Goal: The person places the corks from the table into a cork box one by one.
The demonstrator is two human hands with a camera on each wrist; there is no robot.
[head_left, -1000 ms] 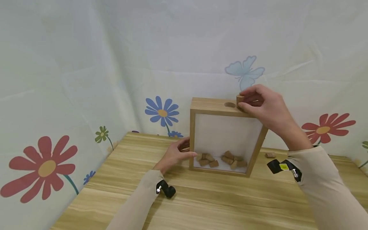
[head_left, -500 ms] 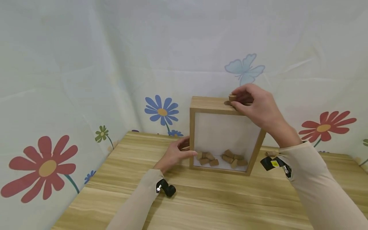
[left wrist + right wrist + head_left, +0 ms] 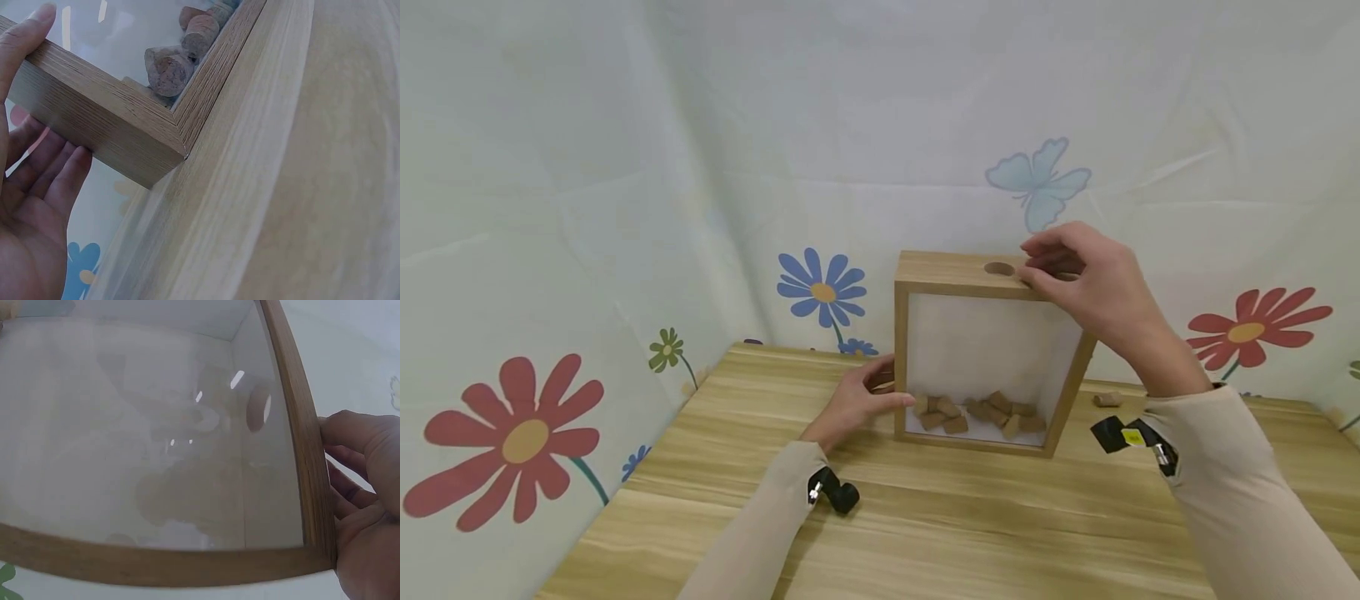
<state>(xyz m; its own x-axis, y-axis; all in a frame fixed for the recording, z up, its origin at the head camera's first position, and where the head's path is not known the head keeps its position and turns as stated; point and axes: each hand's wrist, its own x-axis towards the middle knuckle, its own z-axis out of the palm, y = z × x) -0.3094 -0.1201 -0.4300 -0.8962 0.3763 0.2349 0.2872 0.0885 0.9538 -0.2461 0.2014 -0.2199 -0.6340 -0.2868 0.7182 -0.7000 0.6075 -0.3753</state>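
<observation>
A wooden shadow box (image 3: pixel 932 268) with a clear front stands upright on the table. Inside, several corks (image 3: pixel 953 417) lie along its bottom; some corks (image 3: pixel 169 70) also show in the left wrist view. My left hand (image 3: pixel 856 406) holds the box's left side, thumb over the front edge and fingers on the side and behind. Just right of the round hole (image 3: pixel 999 268) in the top, my right hand (image 3: pixel 1097 279) rests against the top edge with loosely bent fingers. No cork shows between those fingers in the right wrist view.
One loose cork (image 3: pixel 1107 399) lies on the wood-grain table (image 3: pixel 985 533), right of the box. A pale cloth backdrop (image 3: pixel 880 117) with printed flowers and a butterfly hangs close behind. Black wrist cameras (image 3: pixel 837 493) stick out from both sleeves.
My right hand carried a cork left to the hole and let it go, then moved back right. One more cork now lies at the box's bottom. The left hand stayed in place.
</observation>
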